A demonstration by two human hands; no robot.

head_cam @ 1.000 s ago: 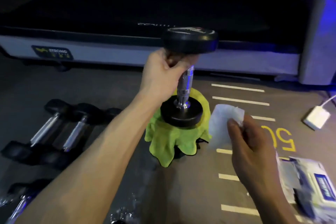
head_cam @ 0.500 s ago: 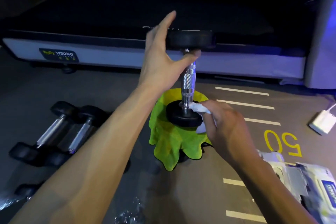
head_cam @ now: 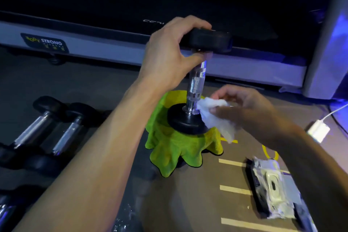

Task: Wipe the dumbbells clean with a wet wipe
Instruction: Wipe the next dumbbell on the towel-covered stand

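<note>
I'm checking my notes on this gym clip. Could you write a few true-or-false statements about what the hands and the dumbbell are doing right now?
1. The black-ended chrome dumbbell stands upright on the green cloth. True.
2. The left hand grips its upper end. True.
3. The right hand is empty. False: it holds a white wet wipe.
4. The wipe is at the top weight. False: it is at the handle's lower end.

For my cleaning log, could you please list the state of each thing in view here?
Upright dumbbell: standing on end on the green cloth.
Left hand: grips the top head.
Right hand: pinches the wet wipe.
Wet wipe: crumpled, against the handle's base.
Green cloth: draped over something hidden.
Other dumbbells: lying on the floor, untouched.
Wipe pack: on the floor; whether open, unclear.
</note>
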